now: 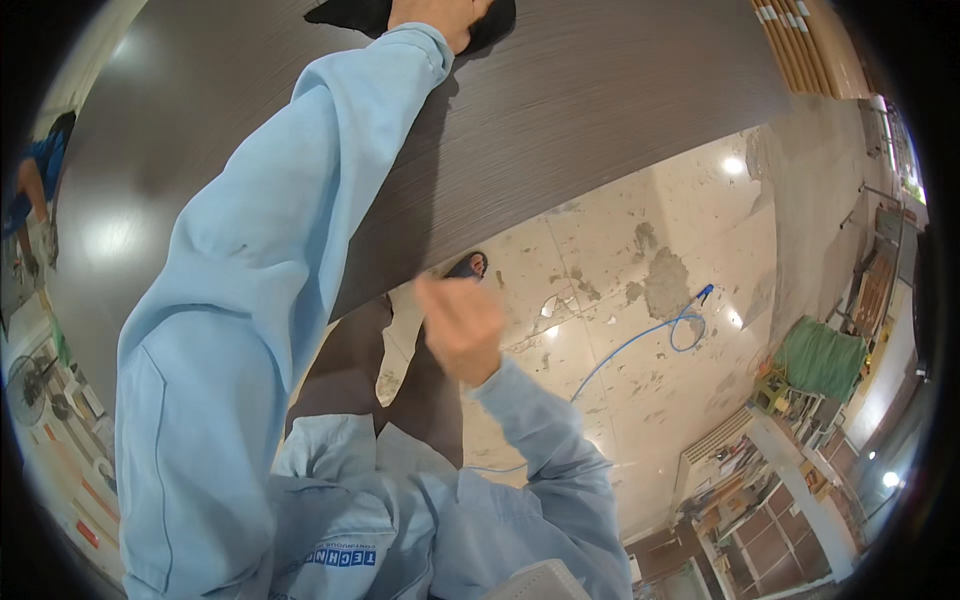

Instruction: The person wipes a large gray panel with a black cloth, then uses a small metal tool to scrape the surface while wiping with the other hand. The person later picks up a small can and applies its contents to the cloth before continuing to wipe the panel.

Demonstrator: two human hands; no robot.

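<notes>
My left arm stretches far forward across a large dark brown wood-grain panel point(560, 110). At the top edge of the view, my left hand point(435, 18) is closed on a black cloth point(350, 14) that lies on the panel. The view's edge cuts off part of that hand and cloth. My right hand point(463, 325) hangs in the air beside the panel's near edge, above the floor and my legs. Its fingers are curled in, slightly smeared by motion, and no object shows in them.
A blue hose point(625, 345) with a nozzle lies on the stained tiled floor point(640, 250). Brown boards point(800, 40) stand at the far right. A green roll point(822, 360) and a cluttered rack are to the right. At the far left are another person point(38, 185) and a fan point(28, 388).
</notes>
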